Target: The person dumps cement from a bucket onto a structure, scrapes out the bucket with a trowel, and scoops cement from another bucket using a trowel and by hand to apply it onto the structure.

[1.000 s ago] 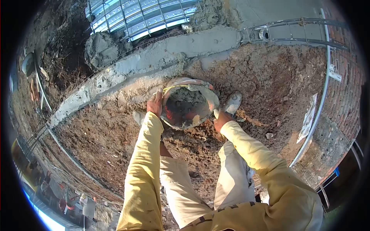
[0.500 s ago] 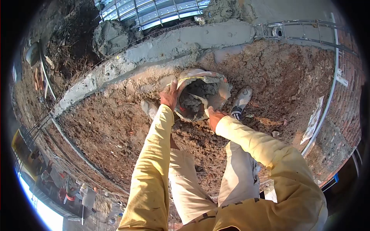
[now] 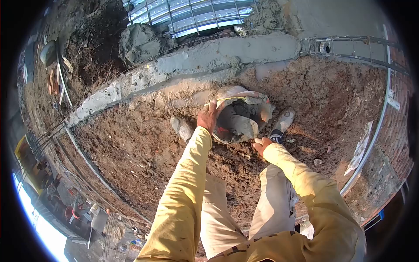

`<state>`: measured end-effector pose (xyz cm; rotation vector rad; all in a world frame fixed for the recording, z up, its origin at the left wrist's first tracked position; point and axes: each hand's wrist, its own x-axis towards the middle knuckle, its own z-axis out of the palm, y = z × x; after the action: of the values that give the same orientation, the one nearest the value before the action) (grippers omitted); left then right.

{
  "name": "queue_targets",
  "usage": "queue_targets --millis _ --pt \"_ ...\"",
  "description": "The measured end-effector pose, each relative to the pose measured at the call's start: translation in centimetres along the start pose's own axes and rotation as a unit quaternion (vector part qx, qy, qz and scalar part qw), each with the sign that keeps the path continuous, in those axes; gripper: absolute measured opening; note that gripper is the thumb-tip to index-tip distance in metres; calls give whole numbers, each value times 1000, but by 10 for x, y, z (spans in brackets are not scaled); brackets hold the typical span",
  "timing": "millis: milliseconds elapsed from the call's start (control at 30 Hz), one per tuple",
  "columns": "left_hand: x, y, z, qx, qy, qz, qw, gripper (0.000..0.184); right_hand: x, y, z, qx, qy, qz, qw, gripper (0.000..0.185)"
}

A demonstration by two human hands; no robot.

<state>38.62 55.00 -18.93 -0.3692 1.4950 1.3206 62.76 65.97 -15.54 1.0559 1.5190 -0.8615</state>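
Note:
Between my feet a mud-caked bucket lies tipped with its mouth toward me and wet grey mortar inside. My left hand is closed on the bucket's left rim, beside a thin yellow strip along the edge. A trowel has its broad, mortar-smeared blade in the bucket's mouth. Its handle end is in my right hand, which is closed around it just outside the lower right rim. My fingers hide most of the handle.
A low mortar-covered wall curves behind the bucket, a thin line strung along it. Beyond lie a steel mesh and a mortar heap. A rebar cage sits at the right. Rough soil surrounds my shoes.
My right hand has moved right and down, away from the rim. The trowel blade now shows broad and flat inside the bucket. My left hand keeps its hold on the rim.

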Motion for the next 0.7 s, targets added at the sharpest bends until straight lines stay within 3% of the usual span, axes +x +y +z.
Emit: queue_targets --millis 33,100,167,267,400,433,500,567,600,700 --pt "-1 -2 -1 1 4 -2 1000 56 -3 17 -3 31 25 -27 999 57" --pt "4 -7 -4 27 4 5 1000 59 -7 22 -12 49 161 8 986 54" --pt "7 -11 -8 57 5 5 998 61 59 46 27 -39 94 27 994 49" --pt "13 -12 -10 60 11 5 998 60 100 10 38 -70 -36 62 995 43" --pt "9 5 -7 -61 -1 11 998 53 121 6 84 -22 -41 -2 999 52" --pt "8 16 -8 64 20 -27 997 54 122 13 97 -3 -32 -29 999 54" --pt "16 8 -10 -11 24 -11 1000 55 131 25 124 48 2 -108 993 58" --pt "17 7 -13 20 26 -19 999 55 146 24 148 99 38 -196 975 63" --pt "16 8 -14 22 27 -26 999 55 98 -25 91 49 -22 -117 992 76" --pt "14 17 -16 110 48 -36 992 61 97 -54 83 149 -102 -143 973 78"
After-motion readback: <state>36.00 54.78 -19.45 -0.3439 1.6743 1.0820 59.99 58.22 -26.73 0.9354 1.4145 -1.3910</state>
